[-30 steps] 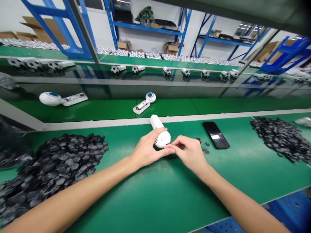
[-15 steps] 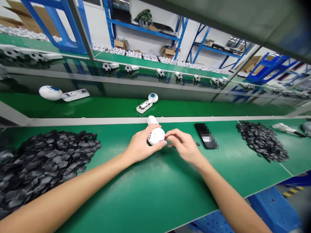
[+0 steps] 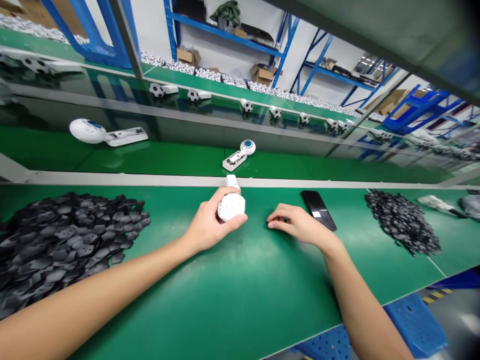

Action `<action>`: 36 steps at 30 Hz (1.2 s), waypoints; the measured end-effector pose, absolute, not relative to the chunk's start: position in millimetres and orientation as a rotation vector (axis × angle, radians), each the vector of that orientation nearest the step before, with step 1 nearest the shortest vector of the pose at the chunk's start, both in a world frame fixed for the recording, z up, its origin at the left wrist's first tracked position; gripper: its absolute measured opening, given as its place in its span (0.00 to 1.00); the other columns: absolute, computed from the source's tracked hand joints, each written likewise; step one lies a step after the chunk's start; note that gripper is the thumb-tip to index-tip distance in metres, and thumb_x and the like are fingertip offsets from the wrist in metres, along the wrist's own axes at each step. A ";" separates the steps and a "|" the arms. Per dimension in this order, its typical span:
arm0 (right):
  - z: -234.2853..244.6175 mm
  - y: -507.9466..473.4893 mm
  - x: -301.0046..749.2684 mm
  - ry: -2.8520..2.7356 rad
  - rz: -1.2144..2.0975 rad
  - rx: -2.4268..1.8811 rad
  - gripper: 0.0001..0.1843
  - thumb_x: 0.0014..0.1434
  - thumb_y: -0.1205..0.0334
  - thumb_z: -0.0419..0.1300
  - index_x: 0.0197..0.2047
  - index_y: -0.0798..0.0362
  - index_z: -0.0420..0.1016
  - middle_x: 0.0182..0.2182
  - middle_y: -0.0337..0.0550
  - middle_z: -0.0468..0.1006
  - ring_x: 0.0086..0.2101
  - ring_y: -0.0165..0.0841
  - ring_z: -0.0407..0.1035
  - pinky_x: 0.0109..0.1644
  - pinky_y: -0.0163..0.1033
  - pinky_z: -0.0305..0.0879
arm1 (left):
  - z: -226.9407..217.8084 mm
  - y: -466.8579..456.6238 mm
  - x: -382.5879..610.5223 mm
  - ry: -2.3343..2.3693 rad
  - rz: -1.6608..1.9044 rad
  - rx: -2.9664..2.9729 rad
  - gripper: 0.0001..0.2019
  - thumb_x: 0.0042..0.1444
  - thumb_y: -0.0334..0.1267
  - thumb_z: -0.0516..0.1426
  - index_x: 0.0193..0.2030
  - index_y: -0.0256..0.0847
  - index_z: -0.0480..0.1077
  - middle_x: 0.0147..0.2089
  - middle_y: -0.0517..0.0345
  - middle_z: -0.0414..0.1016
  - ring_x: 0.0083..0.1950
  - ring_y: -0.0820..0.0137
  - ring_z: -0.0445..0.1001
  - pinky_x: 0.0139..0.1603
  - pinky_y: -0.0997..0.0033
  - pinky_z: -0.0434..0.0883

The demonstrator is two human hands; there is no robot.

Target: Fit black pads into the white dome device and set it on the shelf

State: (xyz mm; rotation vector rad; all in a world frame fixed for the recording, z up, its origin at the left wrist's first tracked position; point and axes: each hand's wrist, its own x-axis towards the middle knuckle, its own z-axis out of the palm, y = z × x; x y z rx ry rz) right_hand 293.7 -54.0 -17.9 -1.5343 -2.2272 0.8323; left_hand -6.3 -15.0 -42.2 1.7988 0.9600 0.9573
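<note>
Green bench top (image 3: 232,305): your left hand (image 3: 209,220) clasps the white round-headed plastic device (image 3: 231,208) mid-bench, your right hand (image 3: 294,223) half-curled beside it, contents unclear, and none of the flat black plastic pieces (image 3: 73,242) heaped left shows on its visible face, so likely unfinished.

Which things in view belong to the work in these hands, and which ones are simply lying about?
Belong to the work:
white device, held in the left hand
left pile of dark pieces, probably
right pile of smaller dark pieces, probably

Simply lying about, it seems:
black phone-like slab near the right hand
blue stool
background cardboard boxes
</note>
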 end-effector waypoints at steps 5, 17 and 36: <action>-23.2 -56.3 278.7 -1.746 1.153 -1.512 0.16 0.72 0.47 0.62 0.45 0.50 0.83 0.37 0.44 0.85 0.39 0.39 0.81 0.47 0.46 0.78 | -43.7 -16.9 -3.8 0.901 0.869 1.866 0.28 0.63 0.52 0.65 0.66 0.49 0.65 0.48 0.58 0.76 0.39 0.69 0.72 0.41 0.70 0.70; -17.8 -78.5 227.6 -1.412 1.362 -1.328 0.15 0.64 0.49 0.73 0.38 0.52 0.80 0.32 0.43 0.85 0.35 0.35 0.82 0.40 0.38 0.80 | -48.8 -19.4 0.1 0.772 0.806 2.203 0.26 0.60 0.36 0.62 0.64 0.53 0.64 0.59 0.53 0.65 0.45 0.67 0.75 0.45 0.67 0.73; -18.9 -81.6 225.2 -1.470 1.428 -1.188 0.14 0.70 0.48 0.66 0.41 0.50 0.77 0.36 0.41 0.82 0.36 0.32 0.76 0.43 0.38 0.75 | -19.2 -39.4 -3.7 0.794 0.936 2.021 0.04 0.67 0.36 0.63 0.47 0.46 0.80 0.51 0.55 0.79 0.54 0.61 0.75 0.57 0.57 0.66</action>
